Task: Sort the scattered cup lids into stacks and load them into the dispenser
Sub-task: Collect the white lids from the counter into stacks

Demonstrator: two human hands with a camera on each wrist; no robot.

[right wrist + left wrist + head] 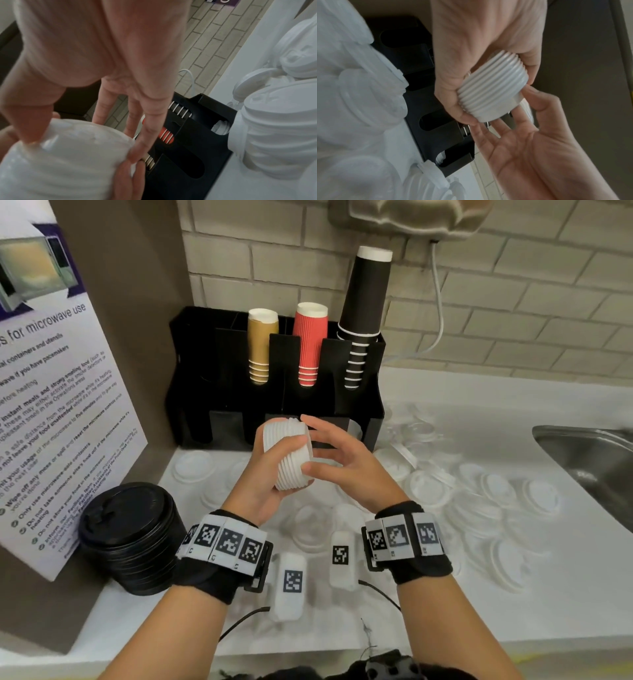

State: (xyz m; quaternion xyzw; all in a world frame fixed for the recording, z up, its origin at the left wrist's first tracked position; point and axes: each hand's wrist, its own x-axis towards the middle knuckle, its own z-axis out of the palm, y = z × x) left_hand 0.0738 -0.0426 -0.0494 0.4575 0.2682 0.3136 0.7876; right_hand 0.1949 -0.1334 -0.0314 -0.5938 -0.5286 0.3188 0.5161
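— So, how would you say that stack of white lids (291, 455) handles?

— Light, I'd guess, thin moulded plastic. The rims nest in ridges, so it probably holds together as a column, but only loosely; squeeze it off-centre and I'd expect it to bow or fan apart. Likely a bit slick too.

— Where would you take hold?

— Around the ribbed side, roughly as the left hand (265, 484) does: fingers and thumb curled round the column, gripping it on its side, held up in the air in front of the black dispenser (274, 378). A palm on each end would keep it squarer, I think.

— And the right hand (337, 462)?

— Spread, fingers fairly straight, not gripping. It sits just beside the stack's near end; the wrist views show fingertips (532, 93) touching the end lid, as if steadying it.

— Much left to do?

— Plenty, by my reckoning. Loose white lids (493, 494) lie scattered over the counter (513, 611) toward the sink (589, 453), and a stack of black lids (132, 537) stands by the left wrist. One lower slot at the dispenser's right end seems to hold some white lids already.
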